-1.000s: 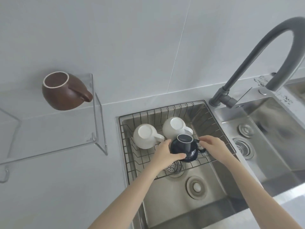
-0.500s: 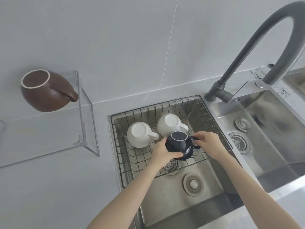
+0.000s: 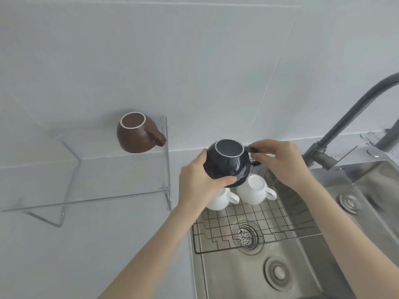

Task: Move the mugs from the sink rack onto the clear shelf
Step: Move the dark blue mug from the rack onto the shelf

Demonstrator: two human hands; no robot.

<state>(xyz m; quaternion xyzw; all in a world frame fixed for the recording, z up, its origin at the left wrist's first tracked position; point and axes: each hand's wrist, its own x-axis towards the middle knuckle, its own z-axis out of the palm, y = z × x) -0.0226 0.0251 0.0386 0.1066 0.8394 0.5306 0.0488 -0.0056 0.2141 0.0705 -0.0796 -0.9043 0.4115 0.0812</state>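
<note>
I hold a dark navy mug (image 3: pixel 226 164) upside down in the air above the wire sink rack (image 3: pixel 248 221). My left hand (image 3: pixel 198 186) cups its body from the left. My right hand (image 3: pixel 278 162) pinches its handle on the right. Two white mugs stand inverted on the rack below: one (image 3: pixel 218 198) partly hidden by my left hand, the other (image 3: pixel 254 190) to its right. A brown mug (image 3: pixel 136 134) sits upside down at the back right of the clear shelf (image 3: pixel 97 182), left of the sink.
A grey gooseneck faucet (image 3: pixel 336 134) rises at the right behind the sink. The steel sink (image 3: pixel 248 272) has a strainer drain under the rack and a second basin (image 3: pixel 371 190) to the right. A tiled wall stands behind the shelf.
Both hands have lifted the navy mug off the rack and carried it up and toward the shelf. The view has swung left.
</note>
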